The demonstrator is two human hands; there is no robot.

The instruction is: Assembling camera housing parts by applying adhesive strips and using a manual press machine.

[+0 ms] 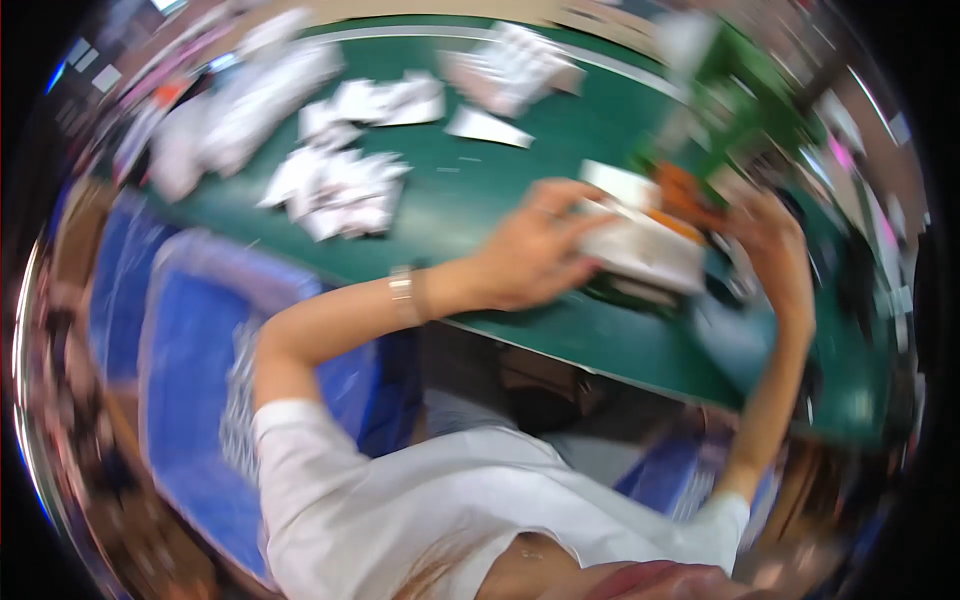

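My left hand (pixel 540 245) reaches in from the left, its fingers stretched apart against the near left side of a white, box-shaped device (pixel 650 250). An orange strip runs along the top of that device, and a white block (pixel 620 184) stands just behind it. To the right of the device, my right hand (pixel 768 225) is bent downward beside an orange-brown part (pixel 685 198). Motion smears its fingertips, so a grip on anything there cannot be made out. A green metal frame (pixel 745 95) rises behind my right hand.
On the green table (pixel 450 200) lie crumpled white pieces (pixel 345 190), a white bundle (pixel 515 70) and a flat white piece (pixel 488 128). White plastic-wrapped bundles (pixel 260 105) sit at the far left. A blue plastic-lined bin (pixel 190 380) stands left of me, below the table edge.
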